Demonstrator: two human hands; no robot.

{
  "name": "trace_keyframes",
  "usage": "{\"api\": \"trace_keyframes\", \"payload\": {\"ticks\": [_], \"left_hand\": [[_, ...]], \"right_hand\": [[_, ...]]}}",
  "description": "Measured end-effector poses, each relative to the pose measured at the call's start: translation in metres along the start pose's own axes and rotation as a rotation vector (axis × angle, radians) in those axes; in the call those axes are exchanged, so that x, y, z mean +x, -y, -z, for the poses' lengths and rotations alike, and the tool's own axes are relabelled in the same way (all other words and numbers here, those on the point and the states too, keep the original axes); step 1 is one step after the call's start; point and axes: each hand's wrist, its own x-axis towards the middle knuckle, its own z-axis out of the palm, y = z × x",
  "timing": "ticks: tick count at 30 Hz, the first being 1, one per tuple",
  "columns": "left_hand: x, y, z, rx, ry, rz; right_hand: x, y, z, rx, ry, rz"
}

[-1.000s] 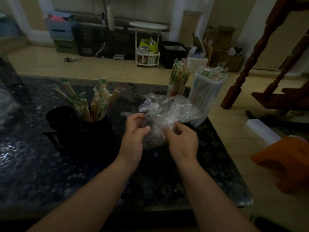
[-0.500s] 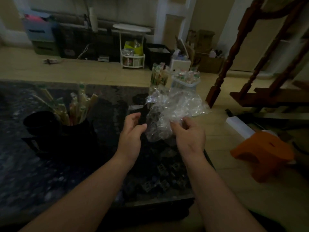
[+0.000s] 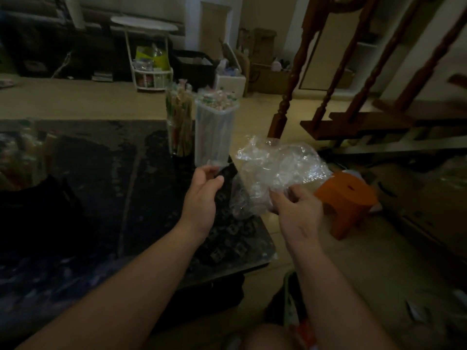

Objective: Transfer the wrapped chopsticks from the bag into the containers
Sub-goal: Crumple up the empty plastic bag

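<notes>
Over the table's right corner: two bare hands are raised, with a crumpled plastic bag [image 3: 278,168] beside them.
Right hand [image 3: 298,213]: fingers and thumb pinch the bag's lower edge; the bag billows up and away from the knuckles.
Left hand [image 3: 202,195]: loosely curled with the thumb up, and grasping nothing that can be seen. It sits just to the left of the bag's hanging corner and seems not to touch it.
Wrapped chopsticks [image 3: 217,99]: none can be made out inside the bag. Their coloured tips crowd the top of a tall clear container [image 3: 214,132] standing just beyond the left hand's fingertips.
Second holder [image 3: 178,122]: left of the clear one and also stuffed with chopsticks.
Table [image 3: 101,198]: dark and glossy, stretching away to the left of the left hand.
Step in hand: the bag looks emptied, so the transfer seems close to finished.
Next move: probably a check of the bag for any leftover pair, then setting it aside; thin film needs only a light pinch.
Orange stool [image 3: 346,198]: on the floor, right of the right hand.
</notes>
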Motion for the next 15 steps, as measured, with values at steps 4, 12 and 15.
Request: {"api": "trace_keyframes", "payload": {"ticks": [4,12,15], "left_hand": [[-0.006,0.009,-0.036,0.023,0.065,0.035],[-0.023,0.047,-0.091,0.179,0.194,0.110],[-0.030,0.061,-0.107,0.203,0.254,0.140]], "right_hand": [[-0.001,-0.016,0.041,0.000,-0.062,-0.048],[-0.021,-0.068,0.099,-0.056,-0.164,-0.233],[-0.037,-0.095,0.118,-0.041,-0.208,-0.319]]}}
